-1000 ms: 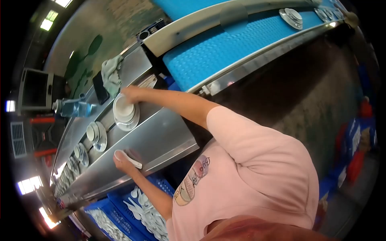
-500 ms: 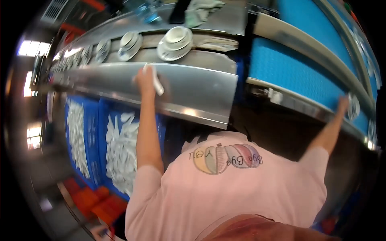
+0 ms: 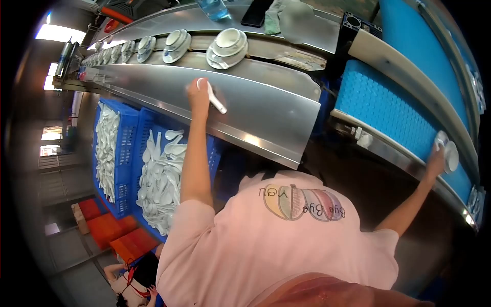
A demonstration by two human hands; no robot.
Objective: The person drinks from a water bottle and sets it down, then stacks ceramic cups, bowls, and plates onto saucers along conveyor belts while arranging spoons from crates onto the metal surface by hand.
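My left hand [image 3: 198,96] is closed round a white soup spoon [image 3: 217,102], holding it above the steel ledge in front of the line. Just beyond it stands a set of white crockery [image 3: 229,42], a bowl stacked on plates with a spoon lying at its front. Far to the right, my right hand [image 3: 436,159] grips a round white dish [image 3: 450,157] over the blue conveyor belt [image 3: 386,110]. Another small white piece [image 3: 441,137] shows at its fingertips.
Similar stacked sets [image 3: 176,45] run along the line to the left. Blue crates [image 3: 125,153] filled with white spoons [image 3: 161,179] stand below the steel ledge [image 3: 255,117]. A phone [image 3: 257,12] and a cloth [image 3: 279,15] lie behind. A person [image 3: 135,281] is at the lower left.
The camera view has shifted. My left hand still holds the spoon near the ledge. The dish at my right hand, blurred before, now shows clearly, with a second white piece at the fingertips.
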